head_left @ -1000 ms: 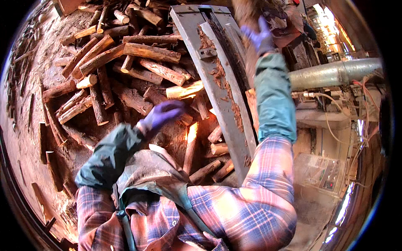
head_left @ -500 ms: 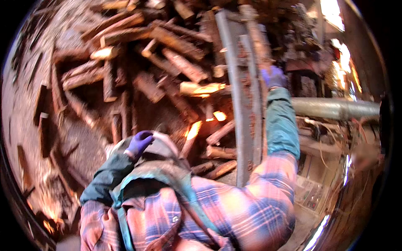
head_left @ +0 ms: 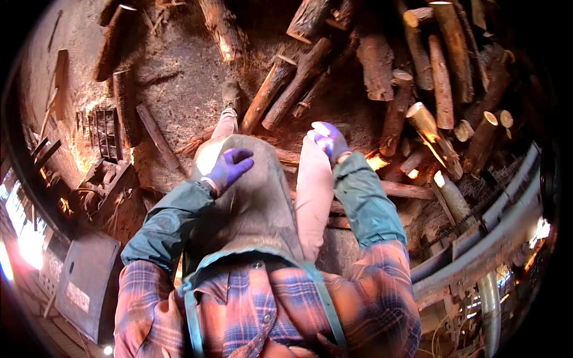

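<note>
Both my hands wear purple gloves, with teal sleeve covers on the forearms. My left hand (head_left: 228, 169) hovers over the grey-brown apron (head_left: 245, 209) covering my left thigh, its fingers apart and nothing in them. Beside my right knee, my right hand (head_left: 329, 141) hangs with loosely bent, parted fingers, also without a load. Closest ahead of the hands, two bark-covered logs lie side by side on the ground: one with a pale cut end (head_left: 268, 92) and a darker one (head_left: 298, 83). Neither hand touches them.
More logs (head_left: 441, 80) are scattered at the front right. A curved metal trough (head_left: 477, 244) runs along the right side. On the left stand a dark metal grate (head_left: 106, 134) and a grey cabinet (head_left: 88, 286). A thin log (head_left: 412, 190) lies across the ground near my right sleeve.
My body has turned left, away from the metal trough. My right hand, earlier stretched out at a log on the trough, has come back beside my knee without it. My left hand stays open.
</note>
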Available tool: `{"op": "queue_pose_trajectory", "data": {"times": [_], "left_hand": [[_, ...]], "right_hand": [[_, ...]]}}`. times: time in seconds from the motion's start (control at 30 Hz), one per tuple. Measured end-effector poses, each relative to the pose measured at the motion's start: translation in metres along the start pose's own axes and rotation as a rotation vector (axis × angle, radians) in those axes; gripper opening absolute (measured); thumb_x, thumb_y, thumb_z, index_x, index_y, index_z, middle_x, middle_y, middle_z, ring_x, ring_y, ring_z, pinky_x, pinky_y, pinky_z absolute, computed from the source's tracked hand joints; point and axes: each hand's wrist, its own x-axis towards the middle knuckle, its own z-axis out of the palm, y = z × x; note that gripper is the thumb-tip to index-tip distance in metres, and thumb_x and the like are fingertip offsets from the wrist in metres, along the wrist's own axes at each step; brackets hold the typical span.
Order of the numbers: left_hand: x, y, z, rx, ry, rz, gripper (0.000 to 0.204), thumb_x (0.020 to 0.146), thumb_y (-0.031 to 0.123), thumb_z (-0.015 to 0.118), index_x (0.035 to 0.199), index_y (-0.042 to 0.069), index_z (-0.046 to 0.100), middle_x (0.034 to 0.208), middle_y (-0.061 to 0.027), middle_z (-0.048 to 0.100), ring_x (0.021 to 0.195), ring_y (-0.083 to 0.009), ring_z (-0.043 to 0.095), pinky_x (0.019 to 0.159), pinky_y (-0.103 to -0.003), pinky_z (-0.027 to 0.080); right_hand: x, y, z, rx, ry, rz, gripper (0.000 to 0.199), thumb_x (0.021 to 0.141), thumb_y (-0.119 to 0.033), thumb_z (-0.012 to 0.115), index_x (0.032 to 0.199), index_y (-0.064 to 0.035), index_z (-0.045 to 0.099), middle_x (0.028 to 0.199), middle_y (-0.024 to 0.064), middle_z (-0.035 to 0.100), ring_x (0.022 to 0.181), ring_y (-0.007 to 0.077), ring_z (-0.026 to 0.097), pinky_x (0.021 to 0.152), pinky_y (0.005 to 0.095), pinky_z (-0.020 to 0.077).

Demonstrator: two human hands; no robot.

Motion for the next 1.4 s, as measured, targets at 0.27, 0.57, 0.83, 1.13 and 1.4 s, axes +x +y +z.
{"op": "queue_pose_trajectory", "data": {"times": [0.27,0.57,0.83,1.13,1.4], "left_hand": [[0.176,-0.073,-0.033,-0.482,0.301,-0.036,0.032,0.093,0.015,0.062,0.12,-0.002,0.058,0.11,-0.0073,0.065,0.101,-0.0134,0.06,0.091,-0.027,0.048],[0.158,-0.091,0.036,-0.737,-0.175,-0.299,0.04,0.092,0.019,0.065,0.124,-0.003,0.056,0.112,-0.0075,0.065,0.102,-0.0135,0.061,0.093,-0.03,0.048],[0.166,-0.151,0.071,-1.406,0.112,-0.712,0.03,0.098,0.039,0.053,0.124,0.025,0.051,0.107,0.0007,0.064,0.087,-0.0136,0.058,0.079,-0.029,0.049],[0.142,-0.136,0.117,-0.868,-0.066,-0.246,0.041,0.096,0.022,0.059,0.132,0.004,0.052,0.115,-0.008,0.065,0.1,-0.0149,0.062,0.088,-0.029,0.049],[0.163,-0.105,0.09,-1.147,-0.032,-0.352,0.039,0.098,0.026,0.056,0.131,0.005,0.053,0.113,-0.0079,0.065,0.104,-0.017,0.061,0.094,-0.031,0.049]], "right_hand": [[0.261,0.025,0.06,-0.475,0.114,-0.111,0.088,0.075,-0.049,0.077,0.138,0.0015,0.044,0.131,0.0265,0.054,0.122,0.0359,0.053,0.104,0.0427,0.0415],[0.445,0.033,0.073,-1.08,0.017,0.137,0.081,0.07,-0.053,0.077,0.136,-0.0135,0.051,0.125,0.0219,0.06,0.118,0.036,0.056,0.101,0.0412,0.0449],[0.23,-0.017,0.078,-0.771,-0.176,0.038,0.054,0.077,-0.05,0.075,0.097,-0.0014,0.068,0.096,0.019,0.068,0.09,0.0262,0.064,0.082,0.0381,0.0485],[0.288,0.012,0.077,-0.705,0.37,-0.251,0.064,0.076,-0.043,0.074,0.123,-0.003,0.057,0.121,0.0242,0.059,0.11,0.0385,0.057,0.096,0.0444,0.0467],[0.442,0.005,0.099,-1.226,-0.319,0.062,0.087,0.067,-0.064,0.073,0.122,0.002,0.059,0.12,0.0242,0.061,0.11,0.034,0.06,0.097,0.0377,0.0464]]}}
